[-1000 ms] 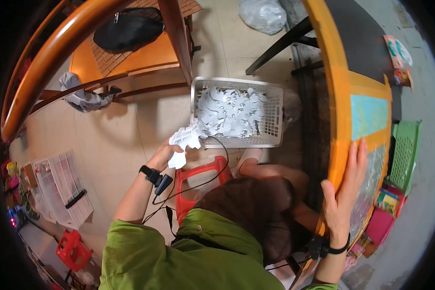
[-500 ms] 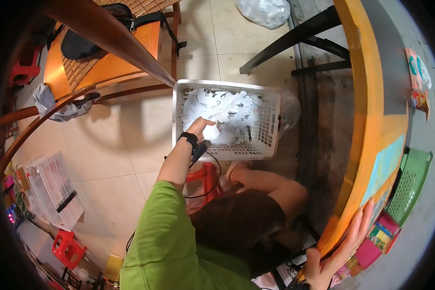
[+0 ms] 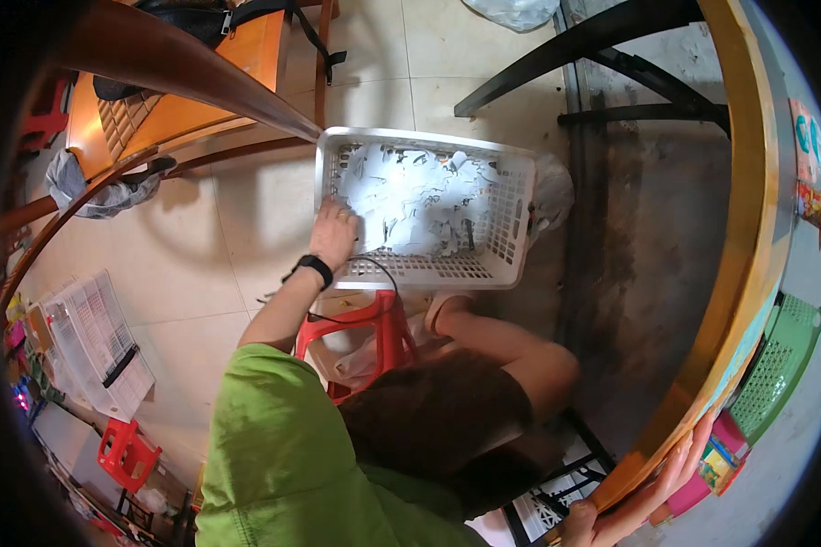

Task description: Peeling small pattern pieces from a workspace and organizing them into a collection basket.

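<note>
Left hand (image 3: 335, 236) shifted left | palm-down at basket (image 3: 429, 139) | grip: can't tell; right hand (image 3: 640, 504): spread

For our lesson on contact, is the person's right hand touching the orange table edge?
Touching: the head view shows the right hand laid along the orange table edge at the lower right, with no visible gap between them.

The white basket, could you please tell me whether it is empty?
The white basket is not empty: many white scraps lie inside, below its rim, near the left hand.
</note>
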The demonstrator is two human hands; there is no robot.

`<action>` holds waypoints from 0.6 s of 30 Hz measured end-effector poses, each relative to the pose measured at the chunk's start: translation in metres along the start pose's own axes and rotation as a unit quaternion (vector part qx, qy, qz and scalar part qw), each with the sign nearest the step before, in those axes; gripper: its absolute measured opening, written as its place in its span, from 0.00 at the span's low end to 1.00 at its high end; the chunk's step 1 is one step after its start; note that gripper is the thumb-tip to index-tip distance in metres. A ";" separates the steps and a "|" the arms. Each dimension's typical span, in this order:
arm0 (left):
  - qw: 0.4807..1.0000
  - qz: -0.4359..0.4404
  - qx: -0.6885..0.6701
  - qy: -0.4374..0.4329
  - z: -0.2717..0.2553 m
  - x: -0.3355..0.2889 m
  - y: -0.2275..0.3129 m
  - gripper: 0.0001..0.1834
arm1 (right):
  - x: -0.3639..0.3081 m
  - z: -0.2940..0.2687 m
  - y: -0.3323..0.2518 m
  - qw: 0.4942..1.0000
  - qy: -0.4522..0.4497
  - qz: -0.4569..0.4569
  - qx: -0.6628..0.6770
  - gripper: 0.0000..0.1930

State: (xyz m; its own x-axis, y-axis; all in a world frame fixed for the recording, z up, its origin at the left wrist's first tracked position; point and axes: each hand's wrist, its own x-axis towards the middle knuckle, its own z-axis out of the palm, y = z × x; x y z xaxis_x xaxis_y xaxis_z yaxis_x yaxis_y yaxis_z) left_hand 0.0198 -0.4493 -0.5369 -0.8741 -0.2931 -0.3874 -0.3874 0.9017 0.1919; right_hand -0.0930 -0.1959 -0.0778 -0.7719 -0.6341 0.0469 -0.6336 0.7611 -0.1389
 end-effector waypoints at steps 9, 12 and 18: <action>0.946 0.148 0.267 -0.109 0.012 -0.030 -0.025 0.22 | -0.001 -0.007 0.000 0.999 -0.036 0.033 0.000 0.44; 0.941 0.136 0.274 -0.142 0.007 -0.045 -0.018 0.22 | -0.003 -0.012 0.005 0.999 -0.028 0.019 0.005 0.44; 0.948 0.103 0.269 -0.133 0.036 -0.101 -0.015 0.16 | -0.007 -0.021 0.025 0.999 -0.018 -0.012 0.027 0.46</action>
State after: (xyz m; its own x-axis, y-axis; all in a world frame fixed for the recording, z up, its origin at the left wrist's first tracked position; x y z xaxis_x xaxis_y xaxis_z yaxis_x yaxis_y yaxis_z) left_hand 0.1243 -0.4221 -0.5336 -0.7823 -0.0672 -0.6193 0.0513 0.9838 -0.1715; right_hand -0.1048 -0.1692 -0.0605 -0.7541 -0.6566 0.0154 -0.6468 0.7382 -0.1916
